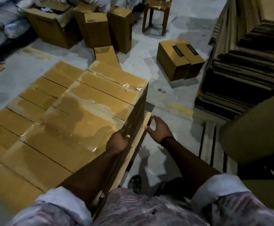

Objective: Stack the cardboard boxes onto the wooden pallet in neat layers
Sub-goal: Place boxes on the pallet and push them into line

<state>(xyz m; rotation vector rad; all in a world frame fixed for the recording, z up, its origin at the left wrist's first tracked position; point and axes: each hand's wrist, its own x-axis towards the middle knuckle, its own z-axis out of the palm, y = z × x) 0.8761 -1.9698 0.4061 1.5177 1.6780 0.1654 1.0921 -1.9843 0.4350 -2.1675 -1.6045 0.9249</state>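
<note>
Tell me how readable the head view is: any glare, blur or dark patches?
Head view: dim overall, small glints on the packing tape across the stacked boxes. Head view, top left: the pale bundles are smeared by blur. Head view, right: the flattened cardboard pile sinks into shadow.

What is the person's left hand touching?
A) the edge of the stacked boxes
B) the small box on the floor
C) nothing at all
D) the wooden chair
A: the left hand grips the near side edge of the stacked boxes on the pallet, with its thumb showing at that edge.
</note>
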